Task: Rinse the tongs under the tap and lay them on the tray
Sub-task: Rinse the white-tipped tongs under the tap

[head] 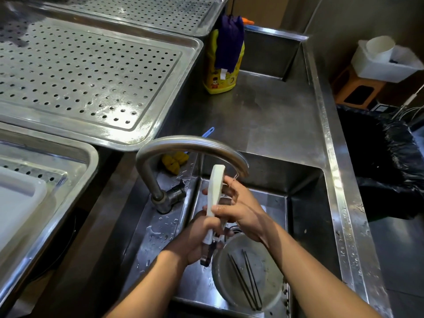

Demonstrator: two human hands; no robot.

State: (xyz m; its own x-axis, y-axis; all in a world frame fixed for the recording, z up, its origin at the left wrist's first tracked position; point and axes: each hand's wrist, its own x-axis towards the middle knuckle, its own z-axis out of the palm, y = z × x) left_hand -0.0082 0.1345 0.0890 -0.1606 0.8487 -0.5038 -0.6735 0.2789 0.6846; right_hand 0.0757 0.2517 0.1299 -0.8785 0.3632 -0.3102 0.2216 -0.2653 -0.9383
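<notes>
The white tongs (pixel 215 187) stand almost upright over the sink, their broad tip just below the curved steel tap (pixel 183 143). My left hand (pixel 202 237) grips their lower handle end, where a dark part sticks out below the fist. My right hand (pixel 241 207) wraps around the middle of the tongs, fingers up near the spout where water runs. The perforated steel tray (pixel 160 111) lies on the counter to the upper left.
In the sink basin (pixel 305 214) sits a round metal bowl (pixel 220 278) holding dark chopsticks (pixel 247 278). A yellow sponge (pixel 174 161) lies behind the tap, a yellow detergent bottle (pixel 215 74) with a purple cloth farther back. A black-lined bin (pixel 378 161) stands right; more trays left.
</notes>
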